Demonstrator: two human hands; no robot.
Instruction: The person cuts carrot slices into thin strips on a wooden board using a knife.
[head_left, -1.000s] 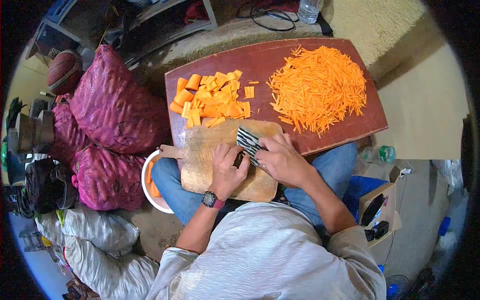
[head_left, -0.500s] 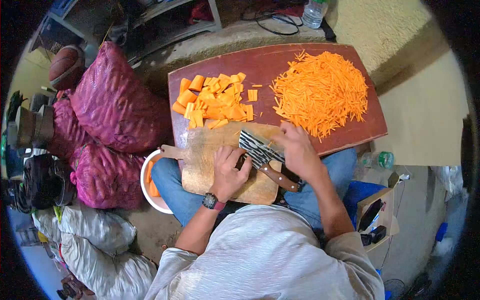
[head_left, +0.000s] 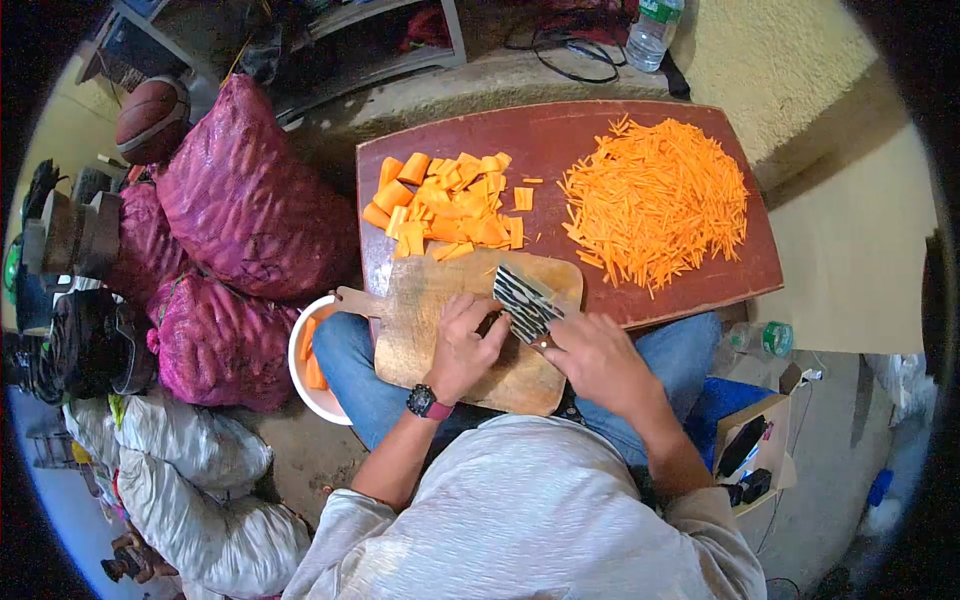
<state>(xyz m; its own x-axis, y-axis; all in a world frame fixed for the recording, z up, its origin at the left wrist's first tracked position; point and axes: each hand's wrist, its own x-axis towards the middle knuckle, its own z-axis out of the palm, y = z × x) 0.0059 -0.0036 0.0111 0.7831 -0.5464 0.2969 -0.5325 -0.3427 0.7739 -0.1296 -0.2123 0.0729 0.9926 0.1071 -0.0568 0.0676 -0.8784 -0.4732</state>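
Note:
My right hand (head_left: 600, 362) is closed around the brown wooden handle (head_left: 543, 342) of a broad knife. The blade (head_left: 522, 303), striped black and white, points away from me over the wooden cutting board (head_left: 410, 345). My left hand (head_left: 468, 340), with a watch on the wrist, rests on the board at the blade's left side. Its fingers are bent, and a small dark thing shows between thumb and fingers; I cannot make out what it is. Beyond the board lie flat carrot slices and chunks (head_left: 450, 200). At the right is a heap of carrot strips (head_left: 660, 205).
The red table (head_left: 545, 130) carries the carrots. A white basin (head_left: 325, 400) with carrot pieces stands by my left leg. Purple mesh sacks (head_left: 250, 200) and white sacks (head_left: 200, 500) lie at the left. A box (head_left: 765, 440) and a plastic bottle (head_left: 775, 338) are at the right.
My right hand has moved from beyond the blade back to the knife's handle and closed on it. The left hand stays beside the blade. The whole view has shifted slightly.

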